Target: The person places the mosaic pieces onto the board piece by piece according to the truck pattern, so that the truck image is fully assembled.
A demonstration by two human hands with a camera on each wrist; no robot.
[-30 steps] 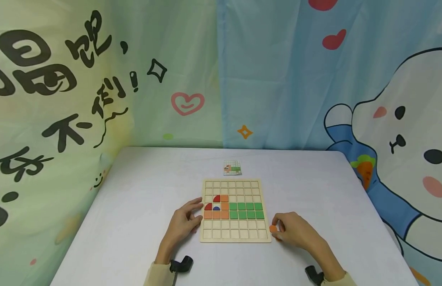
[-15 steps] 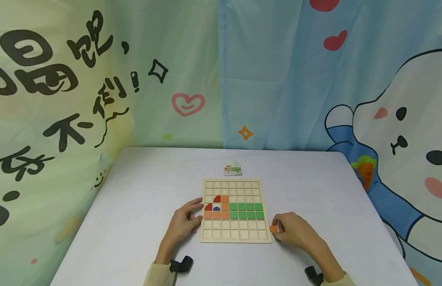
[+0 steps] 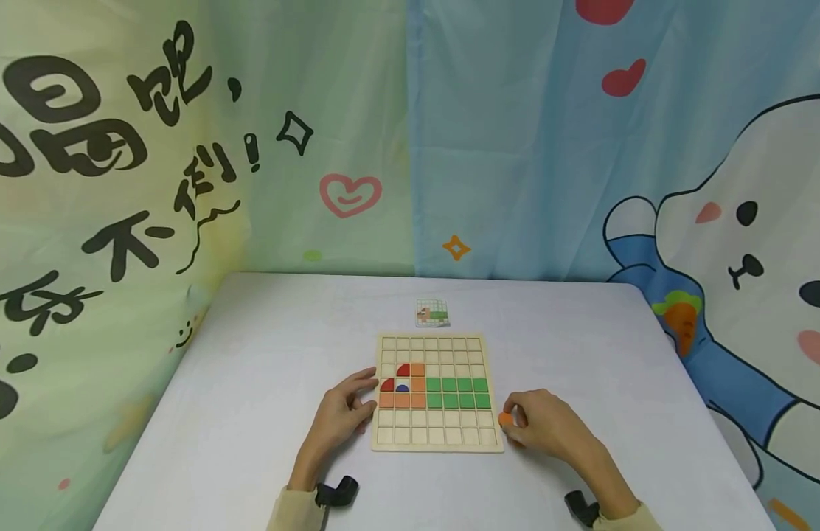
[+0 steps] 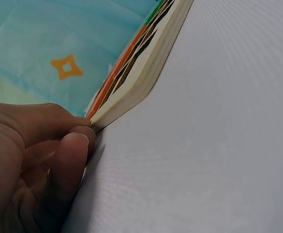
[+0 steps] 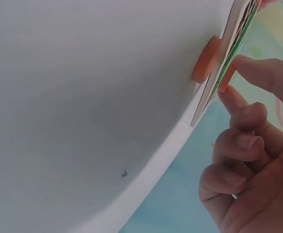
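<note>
In the head view a square wooden grid board (image 3: 436, 437) lies on the table, bearing green, orange, red and blue pieces in its middle rows. My left hand (image 3: 340, 408) rests beside its left edge, with thumb and fingertips spread along that edge; in the left wrist view the fingers (image 4: 68, 160) touch the board's corner. By the right edge my right hand (image 3: 549, 426) pinches a small orange piece (image 3: 506, 419) between thumb and index finger (image 5: 235, 101), the other fingers curled. A second orange piece (image 5: 207, 59) is on the table against the board's side.
A small picture card (image 3: 433, 313) with a coloured grid pattern lies behind the board. The white table (image 3: 284, 317) ends at a printed curtain (image 3: 516, 147) behind and to the sides. Both wrists wear black camera mounts (image 3: 338, 491).
My right hand has shifted very slightly up and left with the orange piece, closer to the board's right edge. The left hand and the board look unmoved.
</note>
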